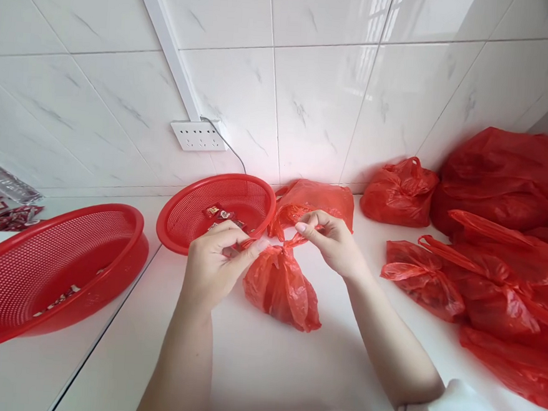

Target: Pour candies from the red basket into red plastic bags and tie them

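A small red plastic bag (283,287) with bulging contents stands on the white tabletop, its top gathered between my two hands. My left hand (218,255) pinches one handle of the bag between thumb and fingers. Opposite it, my right hand (330,241) grips the other handle. Both handles are pulled apart sideways above the gathered neck. What the bag contains cannot be made out through the plastic. Right behind my hands lies another red plastic bag (321,196), and a red perforated basket (169,223) holding a few small wrapped pieces is just beyond my left hand.
At the left, a larger red basket (132,220) holds a few wrapped pieces. Several filled red bags (501,177) pile up at the right, with a knotted bag (399,192) near the wall. A power socket (199,136) with a cable is mounted on the tiled wall.
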`<action>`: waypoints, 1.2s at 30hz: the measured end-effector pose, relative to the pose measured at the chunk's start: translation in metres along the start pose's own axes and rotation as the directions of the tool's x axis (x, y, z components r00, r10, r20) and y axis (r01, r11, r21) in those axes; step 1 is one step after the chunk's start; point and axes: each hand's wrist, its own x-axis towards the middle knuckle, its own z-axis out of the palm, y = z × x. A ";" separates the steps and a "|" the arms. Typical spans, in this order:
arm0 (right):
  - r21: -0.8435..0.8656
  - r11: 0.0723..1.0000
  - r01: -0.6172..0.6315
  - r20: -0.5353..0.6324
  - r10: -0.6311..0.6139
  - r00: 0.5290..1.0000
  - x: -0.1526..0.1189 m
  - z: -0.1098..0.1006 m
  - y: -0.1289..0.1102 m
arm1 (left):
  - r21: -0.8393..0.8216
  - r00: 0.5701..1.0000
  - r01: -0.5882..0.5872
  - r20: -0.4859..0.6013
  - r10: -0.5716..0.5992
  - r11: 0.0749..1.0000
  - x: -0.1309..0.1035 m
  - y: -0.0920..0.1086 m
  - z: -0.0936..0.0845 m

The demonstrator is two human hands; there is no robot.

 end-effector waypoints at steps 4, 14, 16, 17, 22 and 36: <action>0.109 0.987 -0.120 0.055 0.115 0.992 0.001 -0.002 0.001 | -0.232 0.970 0.131 0.229 -0.077 0.964 0.004 -0.004 -0.001; 0.768 0.546 -0.336 0.220 0.269 0.938 0.005 -0.010 0.001 | -0.479 0.933 0.315 0.316 -0.174 0.819 0.015 -0.020 0.014; 0.789 0.518 -0.330 0.199 0.292 0.935 0.006 -0.012 0.002 | -0.369 0.949 0.259 0.267 -0.165 0.893 0.016 -0.020 0.013; 0.790 0.512 -0.337 0.199 0.305 0.931 0.007 -0.013 0.002 | -0.340 0.953 0.248 0.255 -0.164 0.907 0.016 -0.019 0.012; 0.582 0.744 -0.328 0.120 0.320 0.940 0.007 -0.029 -0.002 | -0.261 0.959 0.256 0.185 -0.212 0.931 0.016 -0.021 -0.007; -0.319 0.942 -0.103 -0.505 -0.077 0.860 0.002 -0.079 -0.001 | -0.065 0.878 0.373 0.347 -0.330 0.925 0.028 -0.052 -0.037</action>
